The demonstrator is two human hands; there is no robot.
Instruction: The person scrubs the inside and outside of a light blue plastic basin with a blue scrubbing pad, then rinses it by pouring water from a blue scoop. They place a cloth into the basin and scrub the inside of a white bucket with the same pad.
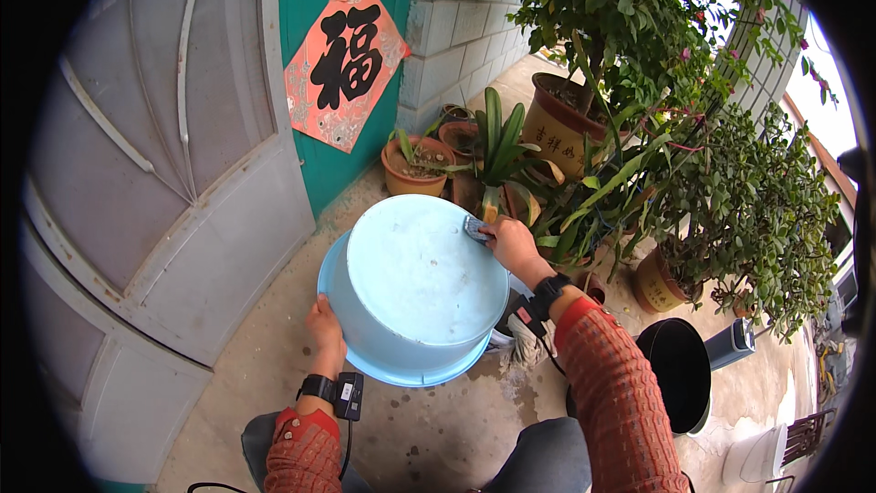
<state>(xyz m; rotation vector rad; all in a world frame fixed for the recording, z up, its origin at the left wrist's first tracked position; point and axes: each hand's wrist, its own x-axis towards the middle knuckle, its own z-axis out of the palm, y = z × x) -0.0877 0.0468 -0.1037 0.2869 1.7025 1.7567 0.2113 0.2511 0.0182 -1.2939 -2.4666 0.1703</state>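
A light blue plastic basin [424, 274] is held in front of me with its underside turned up towards my view. My left hand [324, 329] grips the basin's rim at the left side; its fingertips are partly hidden behind the rim. In my right hand [510, 243] is a bluish-grey scrubbing cloth or pad [475, 229], pressed against the upper right edge of the basin's bottom. Small marks show on the pale bottom surface. Behind the basin, a whitish mop head [528, 346] rests on the concrete floor, partly covered by the basin and my right arm.
Potted plants stand ahead and to the right, among them a small terracotta pot [415, 178] and a large planter [562, 120]. A grey metal door [226, 274] is at the left. At the right are a black bucket [674, 376] and a white bucket [753, 455]. Wet patches mark the concrete.
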